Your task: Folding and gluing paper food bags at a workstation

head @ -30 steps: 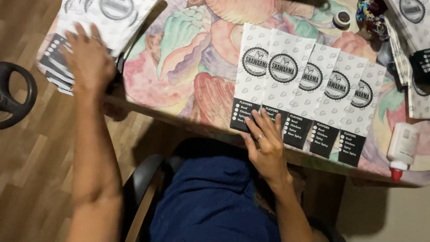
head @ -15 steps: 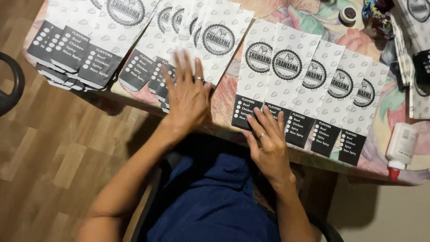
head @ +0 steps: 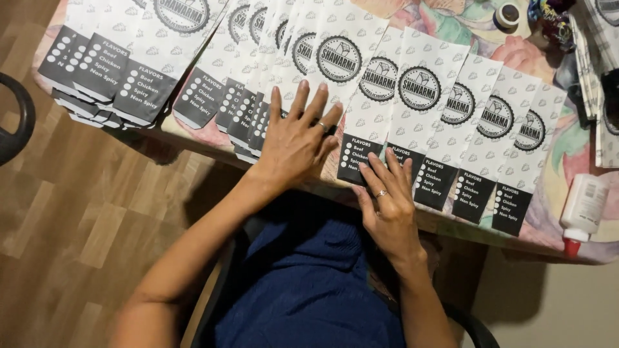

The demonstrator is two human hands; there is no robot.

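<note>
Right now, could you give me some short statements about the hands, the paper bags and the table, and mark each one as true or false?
1. The left hand lies flat, fingers spread, on the fanned row of white paper bags. True.
2. The right hand holds the glue bottle. False: the glue bottle lies apart near the table's right edge; the right hand rests on the dark lower ends of the bags.
3. A ring shows on a finger of each hand. True.
4. The bags lie on a bare wooden tabletop. False: they lie on a flowered tablecloth.
5. A roll of tape sits at the far side of the table. True.
</note>
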